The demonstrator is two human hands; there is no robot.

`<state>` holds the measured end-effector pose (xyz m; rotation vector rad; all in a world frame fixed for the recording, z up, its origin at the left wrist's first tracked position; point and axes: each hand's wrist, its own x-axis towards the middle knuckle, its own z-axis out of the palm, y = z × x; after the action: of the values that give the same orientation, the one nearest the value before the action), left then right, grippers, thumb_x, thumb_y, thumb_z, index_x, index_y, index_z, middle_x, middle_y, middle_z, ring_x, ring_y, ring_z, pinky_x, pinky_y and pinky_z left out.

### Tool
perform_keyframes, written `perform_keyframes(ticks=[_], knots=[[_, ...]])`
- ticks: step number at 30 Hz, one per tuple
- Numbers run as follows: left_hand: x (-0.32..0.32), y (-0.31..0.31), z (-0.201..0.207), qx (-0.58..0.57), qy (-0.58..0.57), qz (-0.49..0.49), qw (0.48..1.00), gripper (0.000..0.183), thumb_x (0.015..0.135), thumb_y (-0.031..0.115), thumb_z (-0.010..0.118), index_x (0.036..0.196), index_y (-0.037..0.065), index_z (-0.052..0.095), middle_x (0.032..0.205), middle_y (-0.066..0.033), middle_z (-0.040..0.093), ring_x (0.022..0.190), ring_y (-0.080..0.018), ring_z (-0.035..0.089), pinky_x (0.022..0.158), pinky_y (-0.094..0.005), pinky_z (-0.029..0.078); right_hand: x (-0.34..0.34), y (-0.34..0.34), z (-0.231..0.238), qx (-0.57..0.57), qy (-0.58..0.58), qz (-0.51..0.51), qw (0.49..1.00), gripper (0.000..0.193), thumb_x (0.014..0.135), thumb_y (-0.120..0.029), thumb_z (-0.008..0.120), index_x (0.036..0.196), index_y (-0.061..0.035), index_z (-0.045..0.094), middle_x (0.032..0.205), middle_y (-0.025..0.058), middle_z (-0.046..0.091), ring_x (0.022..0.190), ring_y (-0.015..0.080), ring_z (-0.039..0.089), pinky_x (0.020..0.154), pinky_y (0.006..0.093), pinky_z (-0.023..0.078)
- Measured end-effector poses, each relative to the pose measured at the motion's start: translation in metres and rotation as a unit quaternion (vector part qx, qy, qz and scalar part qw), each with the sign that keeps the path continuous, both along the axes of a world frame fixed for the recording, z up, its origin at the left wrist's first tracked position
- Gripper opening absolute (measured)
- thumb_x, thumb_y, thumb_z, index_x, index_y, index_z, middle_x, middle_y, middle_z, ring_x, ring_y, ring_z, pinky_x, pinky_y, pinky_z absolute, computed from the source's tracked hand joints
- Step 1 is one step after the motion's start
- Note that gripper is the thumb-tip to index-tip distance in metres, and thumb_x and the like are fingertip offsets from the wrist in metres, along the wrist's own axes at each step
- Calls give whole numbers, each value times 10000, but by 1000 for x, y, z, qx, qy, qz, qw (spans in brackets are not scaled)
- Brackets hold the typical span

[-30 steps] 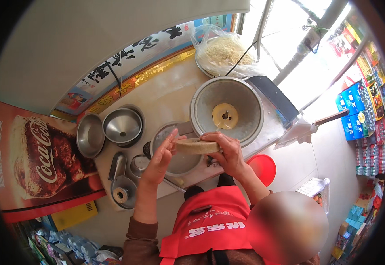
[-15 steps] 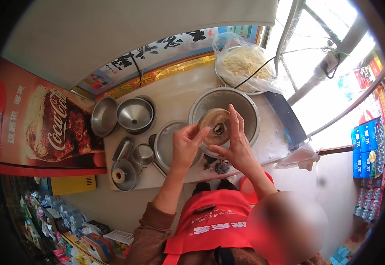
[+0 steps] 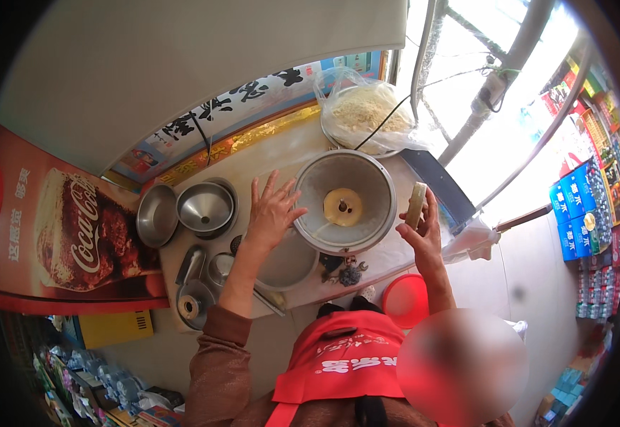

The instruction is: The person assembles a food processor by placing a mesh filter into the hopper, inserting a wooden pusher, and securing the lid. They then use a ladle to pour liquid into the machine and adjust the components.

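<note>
My right hand (image 3: pixel 427 224) grips a round, tan grinding stone (image 3: pixel 415 206), held nearly edge-on beside the right rim of a large metal bowl (image 3: pixel 311 183). Inside this bowl, a pale yellow disc (image 3: pixel 353 211) lies around a small dark fitting at the centre. To the bowl's left, my left hand (image 3: pixel 271 217) hovers with its fingers spread and nothing in it. Below that hand, partly covered by the bowl, is a wide metal pan (image 3: pixel 289 267). Farther left, a second round stone (image 3: pixel 188 307) lies in a small metal pan (image 3: pixel 200 320).
Several metal bowls (image 3: pixel 157 217) stand at the counter's left, by a red drinks fridge (image 3: pixel 54 220). A plastic bag of pale crumbly material (image 3: pixel 370 114) sits at the back. Near the front edge lies a dark knobbed part (image 3: pixel 351 275); a red basin (image 3: pixel 405 301) is on the floor.
The stone has gone from between both hands above the bowl to my right hand at the right, turning edge-on. My left hand has let go and moved left, uncovering the bowl's inside.
</note>
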<state>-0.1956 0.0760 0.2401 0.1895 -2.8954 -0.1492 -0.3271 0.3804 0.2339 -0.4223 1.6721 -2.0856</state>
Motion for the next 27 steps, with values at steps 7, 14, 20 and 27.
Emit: perform_keyframes(ticks=[7, 14, 20, 27], knots=[[39, 0, -24, -64, -18, -56, 996, 614, 832, 519, 629, 1299, 119, 632, 1445, -44, 507, 1431, -286, 340, 1189, -594, 122, -4, 40, 0, 15, -27, -98, 995, 973, 785, -173, 781, 1565, -92, 204, 1277, 94, 493, 1035, 167, 579, 822, 293, 518], [46, 109, -18, -25, -48, 13, 998, 795, 775, 628, 636, 1255, -5, 616, 1192, -144, 572, 1245, -292, 476, 1148, -548, 224, 6, 31, -10, -35, -42, -79, 995, 915, 819, -263, 763, 1541, -44, 246, 1293, 112, 486, 1017, 182, 588, 784, 299, 535], [24, 161, -21, 90, -70, -22, 993, 801, 784, 583, 678, 1318, -2, 558, 1244, -138, 558, 1256, -296, 467, 1135, -545, 229, 15, 17, -10, -126, -104, 15, 986, 841, 843, -410, 754, 1461, -9, 349, 1318, 122, 510, 1051, 212, 599, 852, 339, 533], [38, 78, -20, 95, 14, -8, 995, 482, 803, 391, 735, 1207, 131, 691, 1259, -63, 601, 1361, -277, 413, 1164, -636, 92, 16, 11, -7, -141, -95, 71, 983, 840, 856, -484, 731, 1440, 4, 378, 1356, 155, 523, 1093, 238, 613, 888, 362, 532]])
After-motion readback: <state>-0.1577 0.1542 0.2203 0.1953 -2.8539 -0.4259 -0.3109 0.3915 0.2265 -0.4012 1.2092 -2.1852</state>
